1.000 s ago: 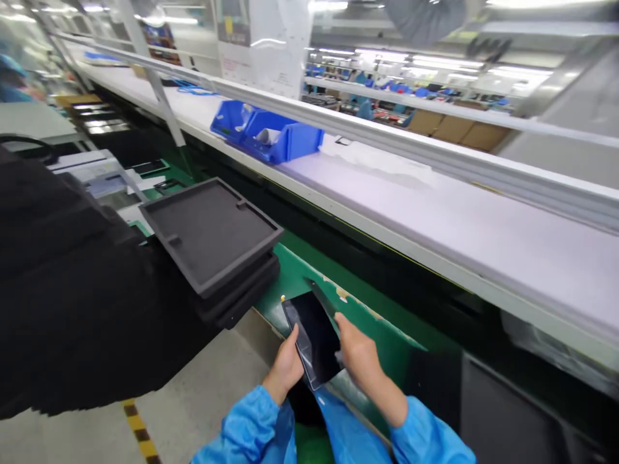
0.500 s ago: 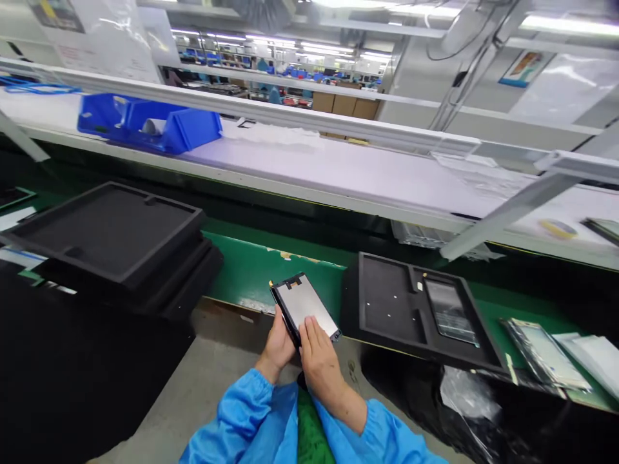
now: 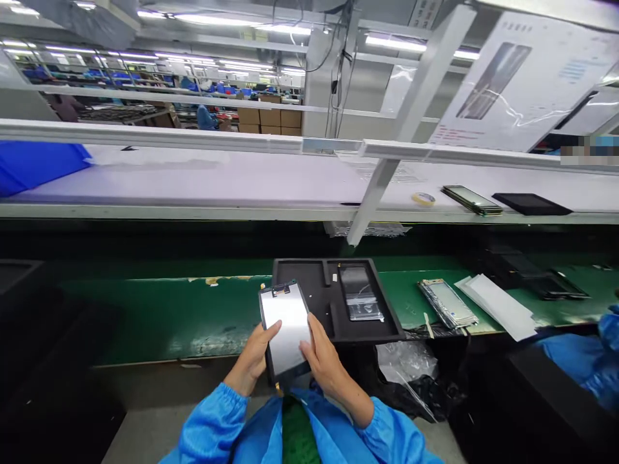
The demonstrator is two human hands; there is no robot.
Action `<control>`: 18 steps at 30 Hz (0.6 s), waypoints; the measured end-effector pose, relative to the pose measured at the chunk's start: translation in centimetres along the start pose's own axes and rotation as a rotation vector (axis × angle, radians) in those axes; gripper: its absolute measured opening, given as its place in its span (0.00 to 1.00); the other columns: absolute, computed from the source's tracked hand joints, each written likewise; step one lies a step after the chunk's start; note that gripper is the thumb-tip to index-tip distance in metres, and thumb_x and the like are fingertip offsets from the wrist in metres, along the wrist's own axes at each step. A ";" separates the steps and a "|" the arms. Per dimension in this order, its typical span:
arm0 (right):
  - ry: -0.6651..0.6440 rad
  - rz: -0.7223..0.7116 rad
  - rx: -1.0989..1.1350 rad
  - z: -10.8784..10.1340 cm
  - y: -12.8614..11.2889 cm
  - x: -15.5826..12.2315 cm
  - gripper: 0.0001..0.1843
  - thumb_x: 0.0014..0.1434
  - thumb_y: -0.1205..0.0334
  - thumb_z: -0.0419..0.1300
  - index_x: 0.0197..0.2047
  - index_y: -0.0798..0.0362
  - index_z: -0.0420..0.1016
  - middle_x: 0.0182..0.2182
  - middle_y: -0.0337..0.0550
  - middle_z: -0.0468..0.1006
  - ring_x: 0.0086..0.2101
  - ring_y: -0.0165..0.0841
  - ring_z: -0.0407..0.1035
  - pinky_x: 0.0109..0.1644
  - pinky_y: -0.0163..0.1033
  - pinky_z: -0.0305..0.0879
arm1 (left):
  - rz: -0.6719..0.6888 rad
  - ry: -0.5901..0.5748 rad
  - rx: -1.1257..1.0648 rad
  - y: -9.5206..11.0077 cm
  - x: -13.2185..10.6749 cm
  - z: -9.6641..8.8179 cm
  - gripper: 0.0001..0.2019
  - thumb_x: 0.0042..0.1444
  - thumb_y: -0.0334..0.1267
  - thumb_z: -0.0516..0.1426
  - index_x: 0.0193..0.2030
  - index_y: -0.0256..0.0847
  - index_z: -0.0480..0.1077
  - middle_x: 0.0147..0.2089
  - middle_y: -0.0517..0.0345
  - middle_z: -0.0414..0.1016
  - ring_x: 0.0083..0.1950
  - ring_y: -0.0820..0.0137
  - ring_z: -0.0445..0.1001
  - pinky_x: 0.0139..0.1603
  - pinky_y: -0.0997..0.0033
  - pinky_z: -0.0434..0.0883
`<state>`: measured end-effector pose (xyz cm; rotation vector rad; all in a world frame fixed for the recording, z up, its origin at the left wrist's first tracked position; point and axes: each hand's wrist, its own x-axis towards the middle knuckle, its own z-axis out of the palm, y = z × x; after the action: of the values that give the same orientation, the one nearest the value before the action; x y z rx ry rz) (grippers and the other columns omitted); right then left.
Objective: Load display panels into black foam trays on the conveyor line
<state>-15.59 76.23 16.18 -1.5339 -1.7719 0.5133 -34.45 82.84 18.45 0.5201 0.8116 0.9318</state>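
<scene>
Between my two hands I hold a display panel (image 3: 290, 332) with a silvery white back, a dark border and a small flex connector at its top end. My left hand (image 3: 253, 356) grips its left edge, thumb lying over the pale back. On the other side my right hand (image 3: 325, 359) holds the right edge, thumb also on the back. Just beyond the panel, a black foam tray (image 3: 302, 276) rests on the green bench. Another display panel (image 3: 358, 293), dark and glossy, lies in the tray's right compartment.
Right of the tray are a stack of panels (image 3: 447, 303) and white sheets (image 3: 498, 306). A white shelf (image 3: 232, 183) runs above the bench, with a slanted post (image 3: 382, 187), a tape roll (image 3: 423, 199) and a blue bin (image 3: 39, 164). A co-worker's blue sleeve (image 3: 575, 361) shows at far right.
The view has swung to the right. The panel is now more upright and faces me, and my right hand has shifted from across its back to its right edge.
</scene>
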 end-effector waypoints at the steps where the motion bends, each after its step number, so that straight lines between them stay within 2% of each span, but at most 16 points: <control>1: 0.006 0.032 0.041 -1.2 1.5 0.0 0.34 0.72 0.54 0.50 0.77 0.53 0.49 0.74 0.55 0.55 0.72 0.43 0.51 0.74 0.56 0.56 | 0.007 0.009 0.041 -0.2 1.6 1.4 0.30 0.44 0.41 0.74 0.53 0.33 0.74 0.48 0.39 0.84 0.47 0.50 0.84 0.46 0.58 0.80; 4: 0.039 0.093 0.136 -4.7 5.1 -0.6 0.31 0.72 0.53 0.51 0.75 0.49 0.55 0.75 0.50 0.51 0.73 0.42 0.48 0.73 0.56 0.57 | 0.079 0.089 0.167 -0.4 6.9 4.5 0.30 0.40 0.37 0.75 0.50 0.34 0.74 0.44 0.41 0.85 0.44 0.51 0.84 0.45 0.58 0.80; 8: 0.025 0.135 0.210 -8.4 9.0 -2.2 0.26 0.71 0.55 0.52 0.69 0.49 0.66 0.73 0.51 0.58 0.69 0.42 0.57 0.66 0.51 0.69 | 0.109 0.210 0.295 -1.1 12.0 6.1 0.26 0.39 0.34 0.75 0.46 0.35 0.74 0.39 0.44 0.84 0.41 0.53 0.83 0.45 0.59 0.78; 10: 0.032 0.133 0.194 -9.7 10.8 -2.8 0.24 0.71 0.56 0.52 0.66 0.50 0.70 0.70 0.53 0.64 0.67 0.42 0.62 0.66 0.52 0.69 | 0.115 0.255 0.332 -1.6 13.2 6.2 0.24 0.39 0.33 0.74 0.44 0.35 0.73 0.37 0.45 0.84 0.39 0.55 0.82 0.45 0.59 0.77; 14: 0.050 0.066 0.099 -11.3 13.1 -3.0 0.21 0.71 0.58 0.52 0.62 0.52 0.75 0.63 0.53 0.73 0.63 0.42 0.68 0.67 0.55 0.67 | 0.153 0.321 0.387 -2.7 13.8 5.7 0.21 0.41 0.32 0.73 0.42 0.35 0.72 0.35 0.47 0.82 0.37 0.57 0.81 0.48 0.56 0.75; 16: 0.042 0.023 0.056 -11.6 13.3 -2.8 0.20 0.71 0.59 0.52 0.62 0.52 0.75 0.62 0.53 0.74 0.62 0.42 0.70 0.65 0.54 0.70 | 0.205 0.369 0.410 -2.9 14.0 5.6 0.22 0.41 0.30 0.73 0.43 0.36 0.71 0.36 0.48 0.81 0.41 0.57 0.80 0.54 0.52 0.74; 18: 0.026 -0.020 0.024 -11.6 13.2 -2.7 0.20 0.71 0.60 0.52 0.62 0.52 0.75 0.62 0.53 0.74 0.61 0.41 0.70 0.64 0.52 0.71 | 0.285 0.421 0.484 -2.8 14.2 5.6 0.23 0.42 0.29 0.72 0.45 0.37 0.71 0.41 0.46 0.81 0.49 0.54 0.79 0.61 0.49 0.70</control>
<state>1.88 74.62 13.78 -1.4985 -1.7533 0.5004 -23.72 93.24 14.44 0.8929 1.3864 1.1297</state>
